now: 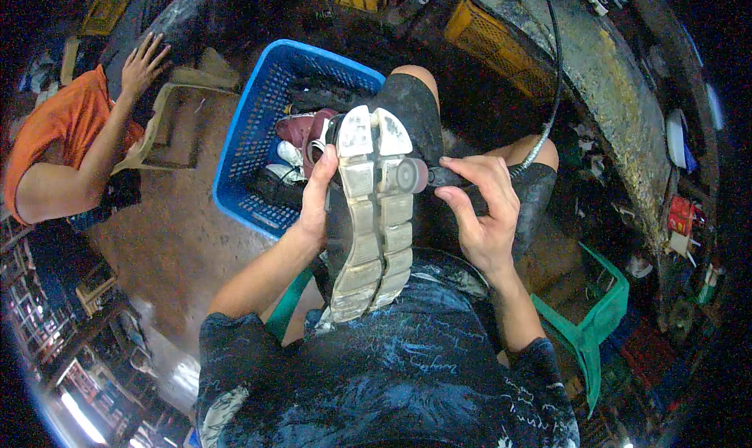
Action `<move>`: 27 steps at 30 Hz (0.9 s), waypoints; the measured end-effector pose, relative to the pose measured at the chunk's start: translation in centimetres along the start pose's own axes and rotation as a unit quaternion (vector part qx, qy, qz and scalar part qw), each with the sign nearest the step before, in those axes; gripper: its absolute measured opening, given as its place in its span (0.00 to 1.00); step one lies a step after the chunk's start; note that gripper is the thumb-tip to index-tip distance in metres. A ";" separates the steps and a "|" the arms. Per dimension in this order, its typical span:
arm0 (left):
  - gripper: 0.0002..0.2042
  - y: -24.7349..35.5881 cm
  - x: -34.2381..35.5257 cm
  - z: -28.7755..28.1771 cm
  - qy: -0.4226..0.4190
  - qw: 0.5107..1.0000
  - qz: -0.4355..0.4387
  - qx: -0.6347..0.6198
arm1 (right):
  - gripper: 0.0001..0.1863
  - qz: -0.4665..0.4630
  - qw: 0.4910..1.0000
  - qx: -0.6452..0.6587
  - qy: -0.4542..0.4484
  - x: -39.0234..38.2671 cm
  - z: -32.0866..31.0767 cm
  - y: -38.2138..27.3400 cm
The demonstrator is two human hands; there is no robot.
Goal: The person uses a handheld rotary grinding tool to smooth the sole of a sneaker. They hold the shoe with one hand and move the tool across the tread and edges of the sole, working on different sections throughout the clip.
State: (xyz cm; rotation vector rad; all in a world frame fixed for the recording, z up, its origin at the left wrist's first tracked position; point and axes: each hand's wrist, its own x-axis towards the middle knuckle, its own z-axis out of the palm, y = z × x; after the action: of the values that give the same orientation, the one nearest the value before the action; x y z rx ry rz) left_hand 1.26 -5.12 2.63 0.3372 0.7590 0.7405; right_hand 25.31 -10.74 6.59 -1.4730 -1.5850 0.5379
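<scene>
A shoe [368, 213] with a pale segmented sole faces up in front of my chest, toe pointing away. My left hand [317, 193] grips its left side near the toe. My right hand [482, 209] holds a dark rotary grinding tool [439, 176]. Its round grey wheel [410, 175] touches the sole's right edge. A black flexible cable [548, 95] runs from the tool up and away to the right.
A blue plastic basket [251, 135] with several shoes stands on the floor ahead left. A person in an orange shirt [55, 127] sits at the far left, one hand on a dark object. A green crate [599, 323] lies at my right. Yellow crates [493, 45] stand behind.
</scene>
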 end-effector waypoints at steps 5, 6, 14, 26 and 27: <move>0.40 0.4 -0.3 -0.4 -0.056 0.998 0.003 -0.004 | 0.17 0.012 1.000 0.002 -0.002 0.2 0.0 -0.3; 0.40 0.4 -0.3 -0.4 -0.058 0.998 0.001 -0.010 | 0.17 0.014 1.000 0.006 -0.002 0.3 0.0 -0.3; 0.39 -0.1 -0.3 -0.4 -0.067 0.996 -0.013 -0.050 | 0.16 0.014 1.000 0.015 -0.006 0.7 0.2 -0.3; 0.39 -0.2 -0.4 -0.2 -0.054 0.998 -0.007 -0.037 | 0.15 0.006 1.000 0.013 -0.006 0.9 0.5 -0.3; 0.39 -0.2 -0.4 -0.3 -0.048 0.999 -0.009 -0.024 | 0.15 0.005 1.000 0.014 -0.006 0.9 0.5 -0.3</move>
State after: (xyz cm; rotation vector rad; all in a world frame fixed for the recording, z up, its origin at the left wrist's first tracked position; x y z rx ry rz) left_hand 0.92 -5.53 2.55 0.3184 0.6523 0.7193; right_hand 24.83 -9.88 6.84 -1.4605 -1.5746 0.5729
